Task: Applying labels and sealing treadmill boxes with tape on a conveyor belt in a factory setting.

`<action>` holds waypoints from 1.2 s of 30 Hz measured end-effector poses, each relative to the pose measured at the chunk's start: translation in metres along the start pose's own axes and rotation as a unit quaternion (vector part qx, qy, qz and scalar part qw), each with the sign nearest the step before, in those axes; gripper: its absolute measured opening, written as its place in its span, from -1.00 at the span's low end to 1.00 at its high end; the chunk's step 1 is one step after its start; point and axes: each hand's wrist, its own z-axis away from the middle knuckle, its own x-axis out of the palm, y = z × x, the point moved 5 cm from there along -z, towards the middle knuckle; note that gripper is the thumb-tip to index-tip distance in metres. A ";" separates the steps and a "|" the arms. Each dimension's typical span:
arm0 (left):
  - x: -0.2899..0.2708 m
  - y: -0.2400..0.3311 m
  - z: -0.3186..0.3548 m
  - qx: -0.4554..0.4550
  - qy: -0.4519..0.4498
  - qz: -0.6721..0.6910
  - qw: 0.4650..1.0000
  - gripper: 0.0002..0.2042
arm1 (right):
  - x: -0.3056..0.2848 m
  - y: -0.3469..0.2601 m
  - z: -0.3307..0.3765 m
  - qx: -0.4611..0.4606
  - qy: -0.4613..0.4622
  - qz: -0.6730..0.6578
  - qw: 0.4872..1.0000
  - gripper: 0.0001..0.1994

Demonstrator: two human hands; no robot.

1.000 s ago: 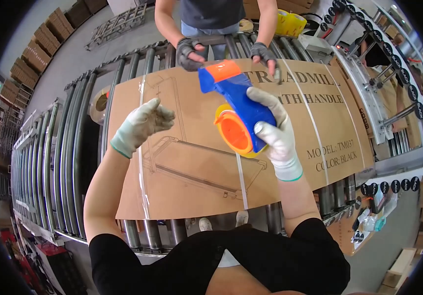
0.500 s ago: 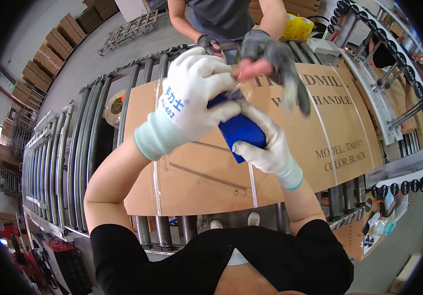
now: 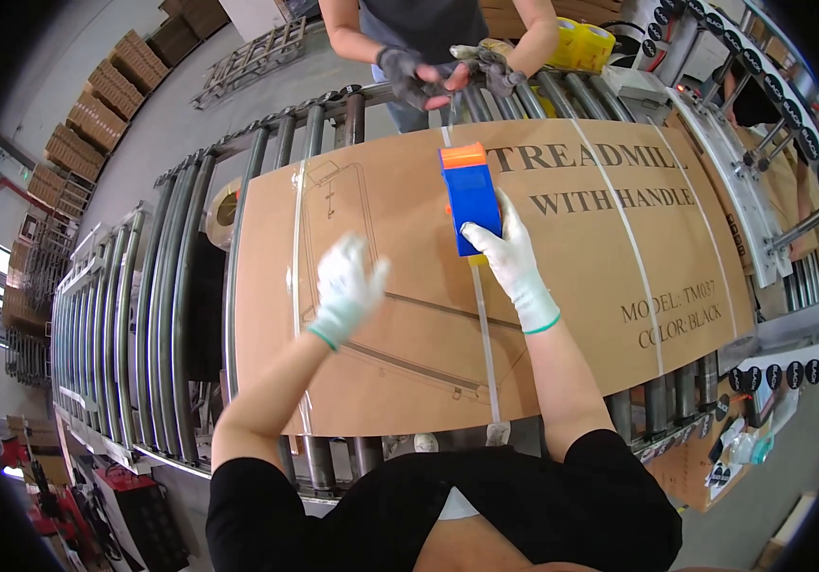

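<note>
My right hand (image 3: 512,259), in a white glove with a green cuff, grips a blue tape dispenser (image 3: 471,202) with an orange end. The dispenser is over the middle of a large flat brown carton (image 3: 581,319) with printed lettering and a line drawing. White straps (image 3: 626,238) cross the carton. Above the carton's left part, my left hand (image 3: 348,284), gloved the same way, has its fingers apart and holds nothing; it is slightly blurred. At the far side, a co-worker's grey-gloved hands (image 3: 449,76) are close together; whether they hold something I cannot tell.
The carton lies on a metal roller conveyor (image 3: 173,286). A tape roll (image 3: 222,212) is at its left, and yellow tape rolls (image 3: 581,46) stand at the far right. A metal frame (image 3: 748,167) borders the right side. Stacked cartons (image 3: 114,86) line the far left.
My left hand has let go of the blue dispenser and moved left and down. The dispenser, in my right hand, now has its orange end facing away. The co-worker's hands have drawn back.
</note>
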 end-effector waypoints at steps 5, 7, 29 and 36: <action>0.024 0.030 0.065 0.012 -0.130 -0.079 0.988 -0.26 | 0.000 -0.001 -0.001 0.032 -0.012 0.002 0.999 -0.56; 0.020 0.030 0.063 0.006 -0.115 -0.063 0.991 -0.28 | -0.001 -0.006 0.006 0.047 0.013 0.036 0.998 -0.56; 0.025 0.025 0.074 -0.024 -0.093 -0.074 0.993 -0.35 | -0.008 -0.012 0.104 0.052 0.006 0.018 0.998 -0.50; 0.025 0.026 0.071 -0.024 -0.086 -0.073 0.993 -0.37 | -0.002 -0.020 0.176 0.111 -0.006 0.085 0.990 -0.62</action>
